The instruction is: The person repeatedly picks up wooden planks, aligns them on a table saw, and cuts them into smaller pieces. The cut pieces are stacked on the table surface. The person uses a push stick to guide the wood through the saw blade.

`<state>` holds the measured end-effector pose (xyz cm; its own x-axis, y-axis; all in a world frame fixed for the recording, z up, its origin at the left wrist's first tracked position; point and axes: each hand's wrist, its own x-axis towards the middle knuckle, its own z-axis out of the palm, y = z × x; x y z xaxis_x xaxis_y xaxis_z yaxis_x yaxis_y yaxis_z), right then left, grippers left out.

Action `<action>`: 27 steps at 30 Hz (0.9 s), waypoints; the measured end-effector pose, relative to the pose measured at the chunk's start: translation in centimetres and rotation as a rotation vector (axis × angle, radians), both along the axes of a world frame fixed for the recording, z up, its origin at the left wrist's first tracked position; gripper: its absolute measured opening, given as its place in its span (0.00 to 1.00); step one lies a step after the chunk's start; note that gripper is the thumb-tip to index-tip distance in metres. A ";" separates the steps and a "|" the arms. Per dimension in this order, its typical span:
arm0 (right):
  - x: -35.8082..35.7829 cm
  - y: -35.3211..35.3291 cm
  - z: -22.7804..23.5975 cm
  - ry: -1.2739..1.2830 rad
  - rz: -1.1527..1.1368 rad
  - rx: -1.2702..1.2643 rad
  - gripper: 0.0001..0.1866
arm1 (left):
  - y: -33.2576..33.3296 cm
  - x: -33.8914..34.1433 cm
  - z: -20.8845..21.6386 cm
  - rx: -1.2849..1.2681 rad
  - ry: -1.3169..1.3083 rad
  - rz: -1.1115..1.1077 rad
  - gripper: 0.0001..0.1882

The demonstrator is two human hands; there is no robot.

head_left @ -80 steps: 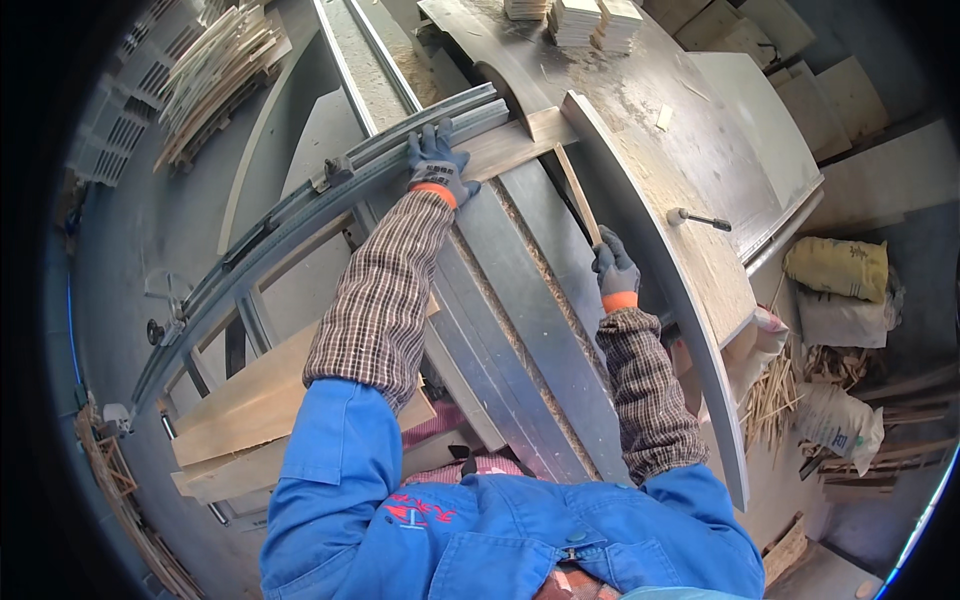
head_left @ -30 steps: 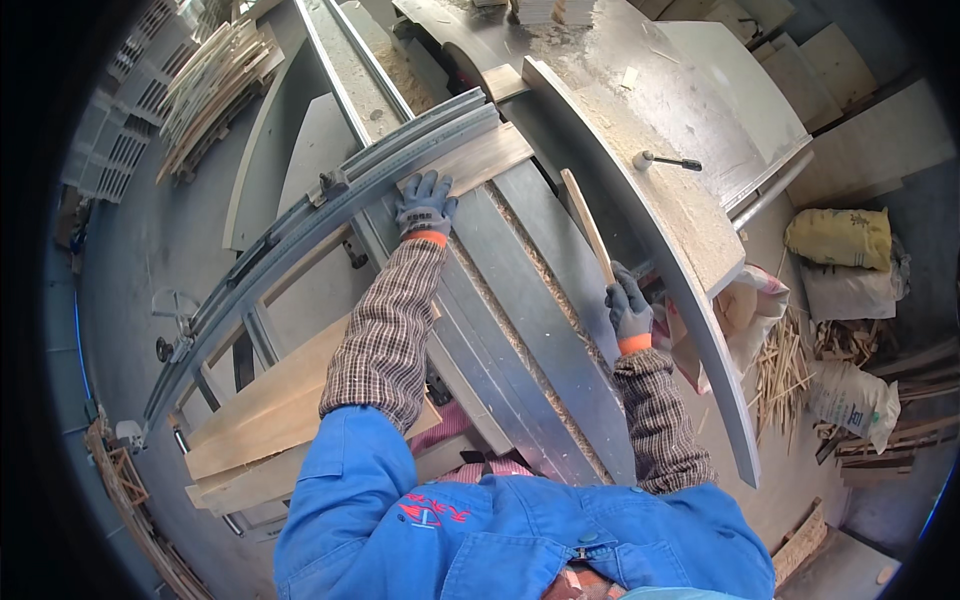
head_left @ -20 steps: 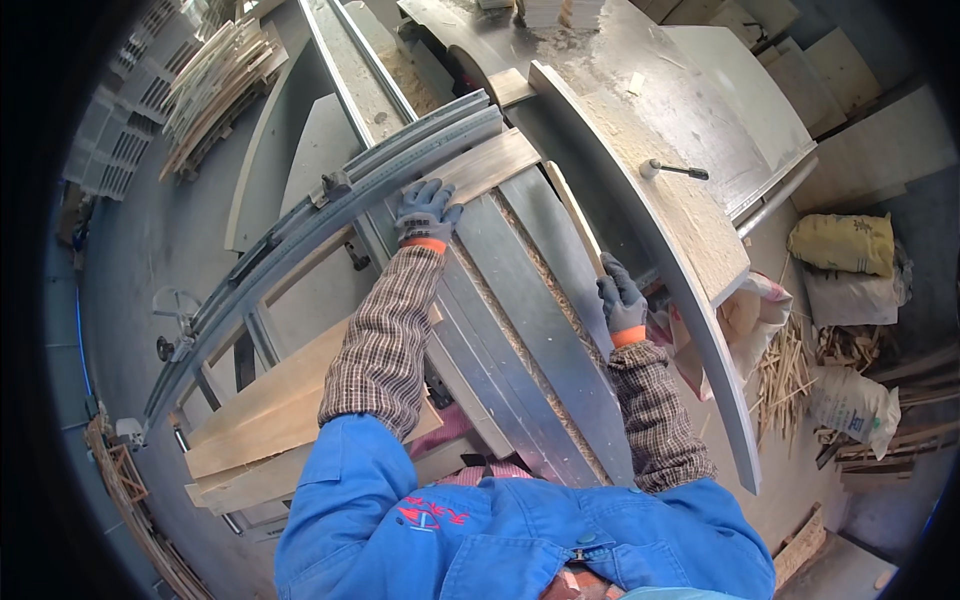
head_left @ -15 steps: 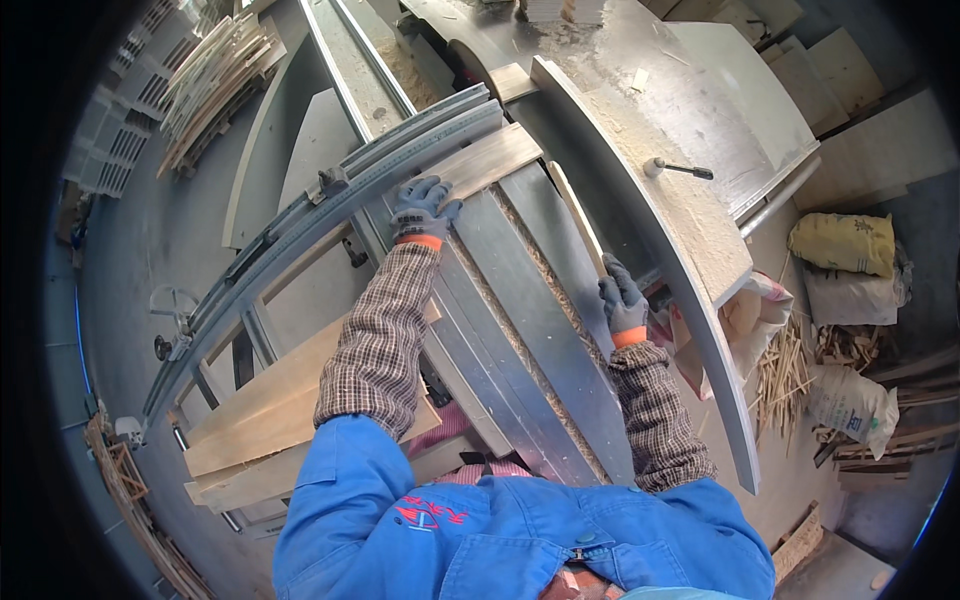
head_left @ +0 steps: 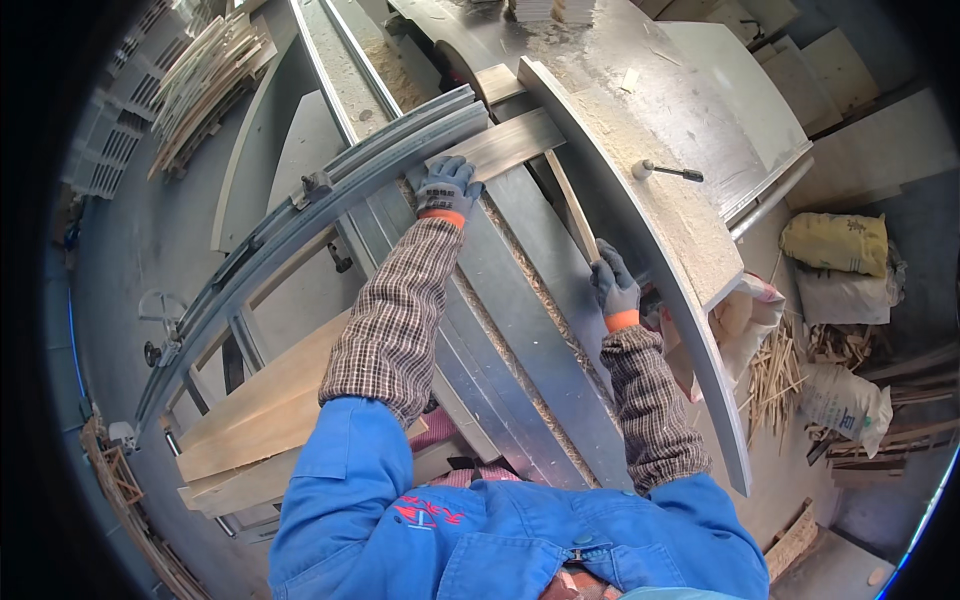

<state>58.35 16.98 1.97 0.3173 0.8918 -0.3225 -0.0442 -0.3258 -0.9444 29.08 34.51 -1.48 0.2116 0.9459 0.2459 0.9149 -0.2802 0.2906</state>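
My left hand (head_left: 446, 187), in a grey glove with an orange cuff, grips the left end of a short wooden board (head_left: 512, 144). The board lies crosswise on the metal saw table (head_left: 530, 330), along the grey slotted crosscut rail (head_left: 415, 140). Its right end reaches the long curved-looking fence (head_left: 610, 180). In my right hand (head_left: 614, 280), gloved alike, is the lower end of a thin wooden strip (head_left: 572, 205). The strip slants up beside the fence, its far tip at the board's near edge. My fingers partly hide its lower end.
Another small wood piece (head_left: 499, 83) lies beyond the board, near a dark round blade guard (head_left: 455, 65). Sawdust covers the table right of the fence, by a clamp lever (head_left: 665, 172). Long planks (head_left: 260, 400) rest at left. Sacks (head_left: 835, 243) and offcut sticks (head_left: 775, 385) lie at right.
The board has slid right, from short of the fence up to it, with my left hand moving along. My right hand and the strip have shifted slightly, the strip's tip now meeting the board.
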 end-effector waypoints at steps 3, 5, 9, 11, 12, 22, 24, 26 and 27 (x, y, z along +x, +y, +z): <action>-0.6 2.0 -0.6 0.012 0.006 -0.011 0.19 | 0.5 -0.2 -0.2 -0.047 0.050 0.042 0.22; -0.9 2.8 -1.1 0.013 -0.004 -0.039 0.20 | 1.0 -0.3 -0.4 -0.080 0.078 0.048 0.23; -1.2 3.4 -1.9 -0.005 -0.025 0.000 0.20 | 1.9 -0.3 -0.8 -0.111 0.084 0.035 0.23; -1.3 3.3 -2.2 -0.019 -0.024 0.054 0.20 | 1.8 -0.3 -1.0 -0.086 0.059 0.034 0.22; -1.4 3.3 -2.3 -0.014 -0.028 0.033 0.20 | 1.8 -0.3 -1.1 -0.082 0.082 0.040 0.23; -1.3 0.8 -1.3 -0.054 0.000 0.062 0.20 | -0.3 -0.2 -0.8 -0.133 0.156 0.045 0.24; -1.2 0.8 -0.8 -0.042 0.000 0.053 0.20 | -0.6 -0.2 -0.4 -0.137 0.165 0.052 0.24; -1.3 0.9 -0.5 -0.015 -0.013 0.015 0.20 | -0.6 -0.2 0.0 -0.155 0.177 0.053 0.24; -1.3 1.0 -0.4 -0.019 -0.011 0.027 0.20 | -0.5 -0.2 0.1 -0.159 0.179 0.053 0.24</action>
